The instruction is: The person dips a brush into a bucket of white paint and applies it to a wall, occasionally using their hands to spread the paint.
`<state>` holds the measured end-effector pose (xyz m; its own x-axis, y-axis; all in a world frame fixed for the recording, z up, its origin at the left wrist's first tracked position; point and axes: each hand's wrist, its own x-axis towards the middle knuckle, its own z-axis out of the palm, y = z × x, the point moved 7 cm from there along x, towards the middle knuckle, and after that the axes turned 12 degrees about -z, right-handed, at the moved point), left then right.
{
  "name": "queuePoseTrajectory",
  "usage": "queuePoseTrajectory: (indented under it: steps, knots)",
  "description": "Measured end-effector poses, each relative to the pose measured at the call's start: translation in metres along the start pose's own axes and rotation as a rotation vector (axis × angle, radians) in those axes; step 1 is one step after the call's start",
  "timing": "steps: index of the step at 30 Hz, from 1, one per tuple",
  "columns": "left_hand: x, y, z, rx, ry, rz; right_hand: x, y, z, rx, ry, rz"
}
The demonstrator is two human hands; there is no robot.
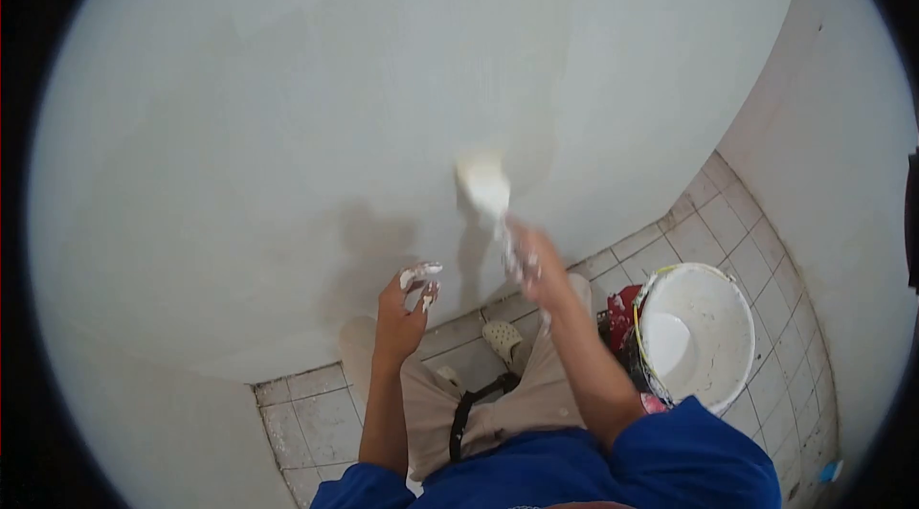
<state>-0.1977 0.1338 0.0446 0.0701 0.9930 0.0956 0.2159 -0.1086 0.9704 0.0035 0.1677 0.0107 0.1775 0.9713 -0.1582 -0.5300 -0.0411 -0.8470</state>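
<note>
My right hand is wrapped round the handle of a paintbrush, its wide pale bristles up against the white wall. Motion blurs the brush and that hand a little. Damp-looking, slightly darker patches spread over the wall around the bristles. My left hand hangs in front of the wall, lower and to the left, with thumb and fingers apart and nothing between them. White paint coats its fingertips.
A white bucket with white paint at its bottom stands on the tiled floor to my right. Beside it is a red, paint-spattered object. Another wall rises on the right. A pale clog shows between my legs.
</note>
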Motion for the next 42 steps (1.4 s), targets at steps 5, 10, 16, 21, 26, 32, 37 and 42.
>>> queuePoseTrajectory:
  steps: [5,10,16,21,26,32,37,42]
  knots:
    - [-0.007,-0.007,-0.008,0.032,-0.006,0.025,0.020,0.116,-0.098,-0.052,0.031,0.201]
    - [-0.013,-0.021,-0.013,0.001,-0.006,-0.041,0.017,-0.054,-0.032,-0.210,-0.055,-0.137]
    - [-0.007,-0.026,0.010,0.015,-0.068,-0.066,-0.012,-0.139,0.012,-0.250,0.061,-0.387]
    - [-0.007,-0.022,0.019,0.043,-0.089,-0.061,0.026,0.029,-0.072,-0.429,0.126,-0.128]
    - [-0.007,-0.028,0.015,0.058,-0.142,-0.100,-0.017,0.043,-0.098,-0.306,0.194,0.029]
    - [0.000,-0.032,0.043,-0.002,-0.358,-0.178,-0.085,-0.107,-0.083,-0.554,0.228,-0.253]
    - [-0.002,0.004,0.105,-0.028,-0.623,-0.033,-0.147,-0.193,-0.098,-1.311,0.279,-0.321]
    - [-0.059,0.045,0.203,0.131,-0.828,0.197,-0.213,-0.212,-0.190,-1.701,0.539,-0.173]
